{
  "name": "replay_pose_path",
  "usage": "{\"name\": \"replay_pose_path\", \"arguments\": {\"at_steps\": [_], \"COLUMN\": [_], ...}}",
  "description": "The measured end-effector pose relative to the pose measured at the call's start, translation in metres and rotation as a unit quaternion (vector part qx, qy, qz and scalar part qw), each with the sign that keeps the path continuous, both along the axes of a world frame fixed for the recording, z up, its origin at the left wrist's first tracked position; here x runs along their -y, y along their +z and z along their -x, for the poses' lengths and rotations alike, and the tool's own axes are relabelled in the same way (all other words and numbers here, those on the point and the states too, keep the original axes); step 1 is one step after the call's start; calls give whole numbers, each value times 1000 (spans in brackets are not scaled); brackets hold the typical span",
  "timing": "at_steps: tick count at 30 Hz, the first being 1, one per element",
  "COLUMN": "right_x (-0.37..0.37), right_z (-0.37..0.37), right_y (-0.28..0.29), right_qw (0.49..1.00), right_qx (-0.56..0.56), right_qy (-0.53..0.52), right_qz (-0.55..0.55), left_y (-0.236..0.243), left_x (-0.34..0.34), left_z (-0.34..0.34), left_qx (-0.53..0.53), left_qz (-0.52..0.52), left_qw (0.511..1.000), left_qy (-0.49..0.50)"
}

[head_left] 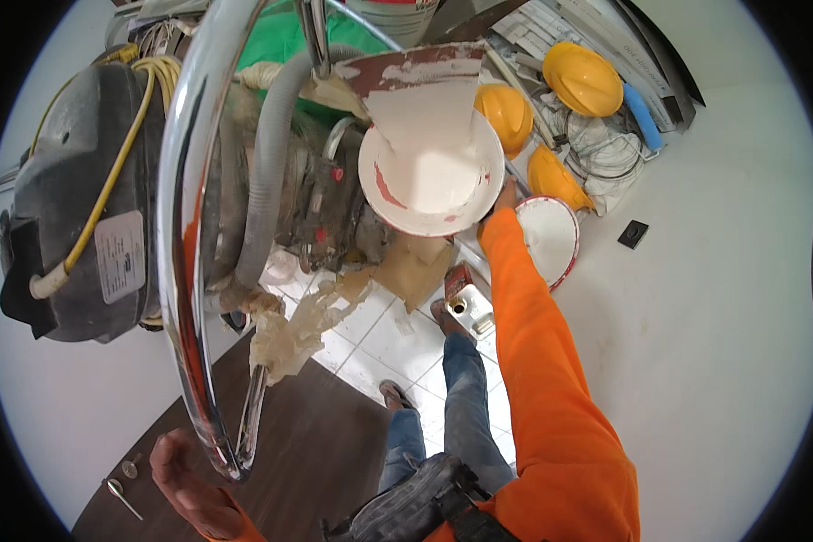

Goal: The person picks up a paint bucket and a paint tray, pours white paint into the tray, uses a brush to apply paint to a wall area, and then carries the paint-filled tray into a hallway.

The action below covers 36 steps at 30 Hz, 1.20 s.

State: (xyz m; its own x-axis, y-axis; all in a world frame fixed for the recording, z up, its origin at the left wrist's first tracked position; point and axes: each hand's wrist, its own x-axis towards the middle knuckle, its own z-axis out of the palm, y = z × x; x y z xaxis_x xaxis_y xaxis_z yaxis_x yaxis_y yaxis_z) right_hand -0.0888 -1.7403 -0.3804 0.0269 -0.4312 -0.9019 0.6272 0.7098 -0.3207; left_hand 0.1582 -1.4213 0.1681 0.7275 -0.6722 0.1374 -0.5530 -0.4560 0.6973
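My left hand is at the lower left, beside the lower bend of a chrome tube frame. Its fingers are apart and slightly bent, with nothing in them. My right arm, in an orange sleeve, reaches forward to the rim of a white bucket. Only a bit of my right hand shows, between that bucket and a round white piece with a red rim, a lid or second bucket. Its fingers are hidden. White paste coats the bucket's inside. Above it is a reddish-brown surface smeared with white.
Yellow hard hats lie at the far right near coiled cable. A black vacuum-like machine and grey hose fill the left. A metal can stands near my foot. A spoon lies on dark wood.
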Motion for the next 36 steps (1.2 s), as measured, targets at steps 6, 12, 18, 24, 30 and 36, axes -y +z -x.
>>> {"name": "replay_pose_path", "arguments": {"at_steps": [6, 12, 18, 24, 30, 36], "right_x": [20, 2, -13, 21, 45, 4], "right_z": [20, -7, 10, 4, -15, -22], "right_y": [28, 12, 6, 34, 148, 199], "right_qw": [983, 992, 987, 876, 922, 957], "right_qx": [-49, 86, -108, -419, -189, -36], "right_qy": [176, 42, 93, 195, 286, 280], "right_qz": [-18, 86, 68, 141, 181, 61], "left_y": [1, 1, 3, 10, 9, 23], "left_x": [67, 55, 55, 61, 52, 59], "left_z": [25, 23, 19, 18, 17, 12], "left_qx": [-46, -37, -50, -50, 17, -61], "left_qz": [-221, -153, -162, -169, -139, -195], "left_qw": [970, 986, 982, 981, 983, 972], "left_qy": [-92, -50, -84, -82, -115, -114]}}
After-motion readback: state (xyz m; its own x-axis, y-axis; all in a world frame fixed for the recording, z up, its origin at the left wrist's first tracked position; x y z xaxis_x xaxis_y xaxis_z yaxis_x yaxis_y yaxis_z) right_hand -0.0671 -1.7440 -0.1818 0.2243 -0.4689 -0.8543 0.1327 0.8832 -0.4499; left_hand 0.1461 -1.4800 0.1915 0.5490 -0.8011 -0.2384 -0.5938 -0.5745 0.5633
